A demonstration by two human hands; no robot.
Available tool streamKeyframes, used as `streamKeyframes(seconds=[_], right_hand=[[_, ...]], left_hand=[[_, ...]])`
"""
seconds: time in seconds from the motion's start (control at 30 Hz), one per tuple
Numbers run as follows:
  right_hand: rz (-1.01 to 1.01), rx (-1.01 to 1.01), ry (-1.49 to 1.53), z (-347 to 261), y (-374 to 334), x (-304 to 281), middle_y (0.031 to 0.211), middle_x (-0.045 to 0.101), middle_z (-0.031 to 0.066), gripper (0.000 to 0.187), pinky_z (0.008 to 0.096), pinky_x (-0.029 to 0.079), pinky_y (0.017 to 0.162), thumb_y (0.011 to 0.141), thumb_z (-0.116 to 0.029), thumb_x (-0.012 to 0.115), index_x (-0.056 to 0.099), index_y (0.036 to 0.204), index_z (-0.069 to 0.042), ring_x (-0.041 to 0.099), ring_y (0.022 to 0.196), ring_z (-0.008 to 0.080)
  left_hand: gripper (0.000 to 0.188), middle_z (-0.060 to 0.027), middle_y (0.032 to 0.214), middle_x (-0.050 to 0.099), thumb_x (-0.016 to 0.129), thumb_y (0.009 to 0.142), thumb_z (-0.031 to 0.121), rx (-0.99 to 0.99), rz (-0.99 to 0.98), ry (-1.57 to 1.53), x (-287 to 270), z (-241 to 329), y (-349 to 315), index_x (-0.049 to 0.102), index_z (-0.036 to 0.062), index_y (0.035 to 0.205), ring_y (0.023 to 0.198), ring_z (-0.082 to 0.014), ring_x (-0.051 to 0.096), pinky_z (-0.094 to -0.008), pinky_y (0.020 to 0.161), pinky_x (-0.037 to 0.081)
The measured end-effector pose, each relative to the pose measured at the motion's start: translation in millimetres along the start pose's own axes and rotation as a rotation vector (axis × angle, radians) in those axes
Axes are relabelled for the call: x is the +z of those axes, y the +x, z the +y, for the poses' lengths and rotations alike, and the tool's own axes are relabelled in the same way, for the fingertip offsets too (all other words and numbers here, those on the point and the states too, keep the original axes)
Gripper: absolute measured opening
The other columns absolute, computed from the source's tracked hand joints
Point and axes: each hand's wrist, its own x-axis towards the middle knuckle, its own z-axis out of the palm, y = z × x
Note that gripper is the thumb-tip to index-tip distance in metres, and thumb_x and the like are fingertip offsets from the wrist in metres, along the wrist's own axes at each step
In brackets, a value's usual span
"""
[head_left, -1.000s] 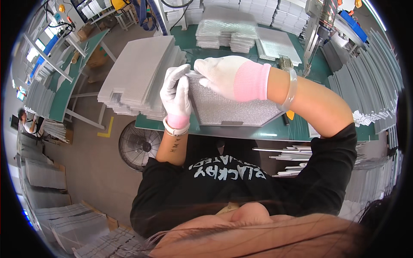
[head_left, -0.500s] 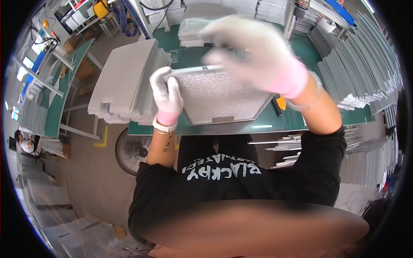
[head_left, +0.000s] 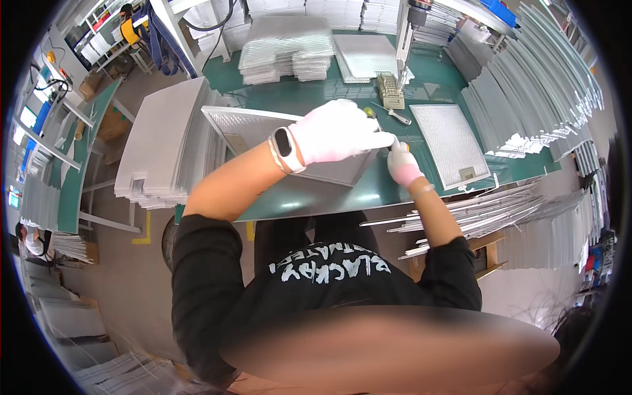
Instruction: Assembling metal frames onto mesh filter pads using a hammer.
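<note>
Bright even light, fisheye-bent edges, blurred patch at bottom.
</note>
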Motion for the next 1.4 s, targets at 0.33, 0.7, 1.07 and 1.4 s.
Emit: streamKeyframes(seconds=[0.33,0.7,1.07,1.4], right_hand=[[-0.109,-0.443,0.462,-14.4,-109.2,-242.3,0.078,0.060,0.0053,0.054,0.0241,0.044,0.056,0.095,-0.014,0.054,0.037,0.145,-0.001,0.051,0.056,0.0093],[0.211,-0.521,0.135,-45.7,-129.1,-308.1,0.111,0.066,0.0196,0.045,0.0305,0.051,0.072,0.097,-0.012,0.052,0.045,0.137,0.005,0.064,0.076,0.0230],[0.254,-0.472,0.241,-44.2,-122.0,-275.7,0.114,0.065,0.0217,0.048,0.0340,0.052,0.081,0.087,0.001,0.058,0.051,0.134,0.001,0.067,0.092,0.0340],[0.226,-0.499,0.208,-53.4,-119.5,-296.1,0.117,0.065,0.0212,0.046,0.0324,0.052,0.081,0.088,0.003,0.055,0.051,0.134,0.002,0.068,0.093,0.0315]], left_hand=[[0.034,-0.0022,0.061,0.047,0.077,0.065,0.036,-0.609,0.531,0.096,41.9,39.9,8.3,0.051,0.0142,0.061,0.062,-0.0224,0.050,-0.0404,0.072,0.041],[0.025,-0.0021,0.059,0.046,0.072,0.064,0.027,-0.671,0.551,0.160,56.0,40.9,17.3,0.051,0.0141,0.059,0.058,-0.0224,0.046,-0.0395,0.062,0.034],[0.027,-0.0050,0.078,0.053,0.077,0.065,0.032,-0.695,0.682,0.219,55.7,44.7,13.8,0.063,0.0118,0.074,0.084,-0.0260,0.054,-0.0442,0.081,0.038],[0.027,-0.0025,0.071,0.047,0.077,0.063,0.031,-0.721,0.629,0.176,65.5,47.1,10.5,0.058,0.0137,0.069,0.072,-0.0241,0.050,-0.0433,0.077,0.039]])
